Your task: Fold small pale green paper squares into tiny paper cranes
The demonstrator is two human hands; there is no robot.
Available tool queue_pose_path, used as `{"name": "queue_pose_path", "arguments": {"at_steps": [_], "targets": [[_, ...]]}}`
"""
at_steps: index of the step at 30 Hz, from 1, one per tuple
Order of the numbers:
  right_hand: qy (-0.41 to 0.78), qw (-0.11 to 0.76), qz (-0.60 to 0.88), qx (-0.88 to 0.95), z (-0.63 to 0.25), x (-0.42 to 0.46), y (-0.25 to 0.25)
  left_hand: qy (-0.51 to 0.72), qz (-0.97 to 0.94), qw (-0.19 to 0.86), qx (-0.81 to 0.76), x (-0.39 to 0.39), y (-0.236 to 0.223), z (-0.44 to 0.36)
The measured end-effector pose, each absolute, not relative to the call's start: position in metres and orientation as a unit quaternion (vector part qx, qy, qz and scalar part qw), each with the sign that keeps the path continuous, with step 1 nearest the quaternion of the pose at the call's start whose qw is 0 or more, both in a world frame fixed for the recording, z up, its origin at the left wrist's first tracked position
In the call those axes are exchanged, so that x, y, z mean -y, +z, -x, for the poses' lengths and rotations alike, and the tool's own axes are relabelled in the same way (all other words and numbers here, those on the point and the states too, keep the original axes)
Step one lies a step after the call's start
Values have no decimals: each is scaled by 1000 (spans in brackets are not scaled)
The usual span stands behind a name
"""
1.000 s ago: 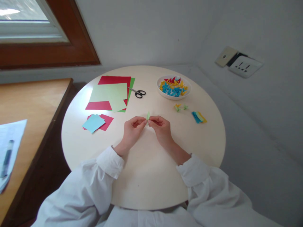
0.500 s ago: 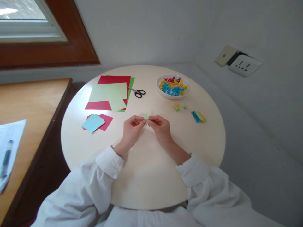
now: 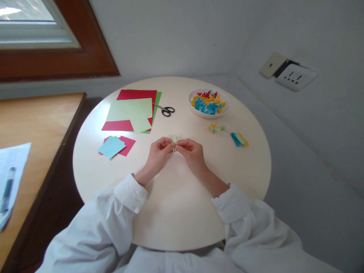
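Between my fingertips, over the middle of the round table (image 3: 176,212), is a small folded piece of light green paper (image 3: 174,139), narrow and pointed at its top. My left hand (image 3: 159,152) pinches it from the left with thumb and fingers. From the right, my right hand (image 3: 191,152) pinches its other side; the two hands' fingertips nearly meet. The fingers hide part of the folds. To the right lie small folded paper cranes (image 3: 218,129) in yellow and light green, and a little stack of folded coloured papers (image 3: 239,139).
A white bowl (image 3: 209,115) at the back holds many red, yellow and blue folded cranes. Black-handled scissors (image 3: 167,111) lie beside large coloured sheets (image 3: 129,110). Small cut paper squares (image 3: 112,147) rest at the left. A wooden desk (image 3: 45,121) stands further left.
The folded paper has turned slightly and shows a wider face. My left hand's fingers have shifted a little on it, while my right hand stays nearly in place.
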State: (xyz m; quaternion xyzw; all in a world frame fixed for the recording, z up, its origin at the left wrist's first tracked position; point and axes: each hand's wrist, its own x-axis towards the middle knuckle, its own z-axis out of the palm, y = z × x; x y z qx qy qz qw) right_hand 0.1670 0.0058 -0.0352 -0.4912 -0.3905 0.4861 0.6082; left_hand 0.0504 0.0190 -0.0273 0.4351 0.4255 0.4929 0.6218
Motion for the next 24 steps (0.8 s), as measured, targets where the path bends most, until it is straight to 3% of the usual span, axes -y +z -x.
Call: {"name": "queue_pose_path", "arguments": {"at_steps": [24], "targets": [[511, 584, 478, 412, -173, -7, -40, 482, -496, 563, -453, -26, -33, -37]]}}
